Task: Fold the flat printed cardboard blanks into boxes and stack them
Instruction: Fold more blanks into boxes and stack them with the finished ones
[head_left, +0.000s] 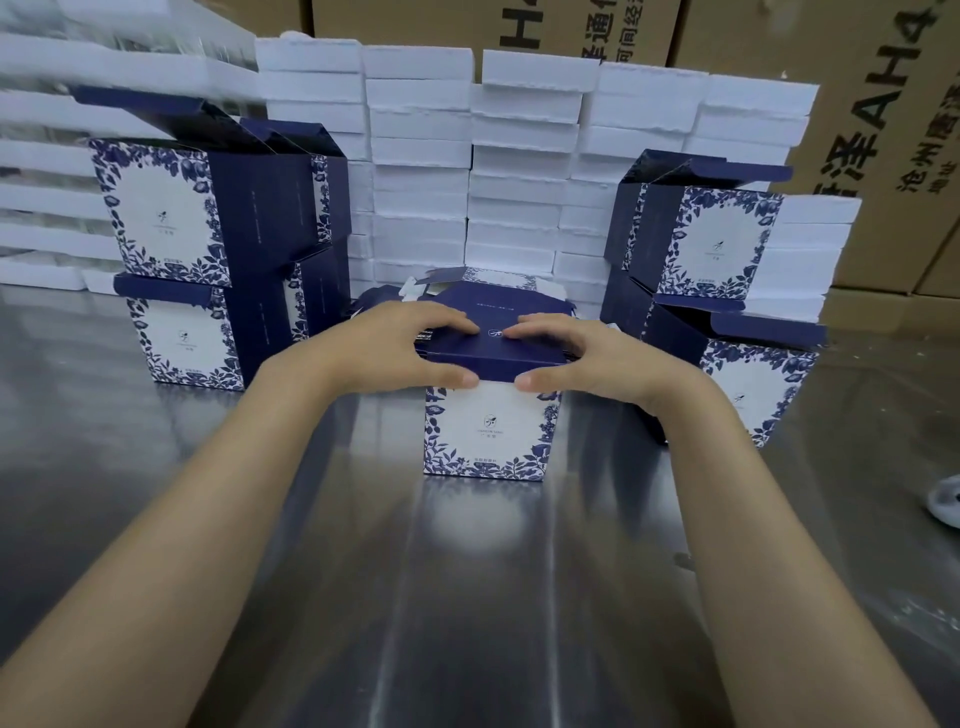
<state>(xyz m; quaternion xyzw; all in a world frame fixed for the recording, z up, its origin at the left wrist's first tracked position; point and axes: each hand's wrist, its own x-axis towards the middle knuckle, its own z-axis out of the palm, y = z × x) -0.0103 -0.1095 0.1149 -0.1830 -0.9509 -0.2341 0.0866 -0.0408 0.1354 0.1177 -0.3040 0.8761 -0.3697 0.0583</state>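
Observation:
A folded box (488, 431), white with blue leaf print and a navy lid, stands upright on the steel table (363, 571) in the middle. My left hand (395, 343) and my right hand (571, 353) both grip its navy top flap, fingers on the lid and thumbs on the front edge. Behind it lies a low pile of flat printed blanks (483, 283). A stack of folded boxes (208, 249) with open top flaps stands at the left. Another such stack (717, 291) stands at the right.
White foam trays (519, 171) are piled in a wall behind the work area. Brown shipping cartons (857, 130) with printed characters stand at the back and right. A white shoe (945, 501) shows past the table's right edge.

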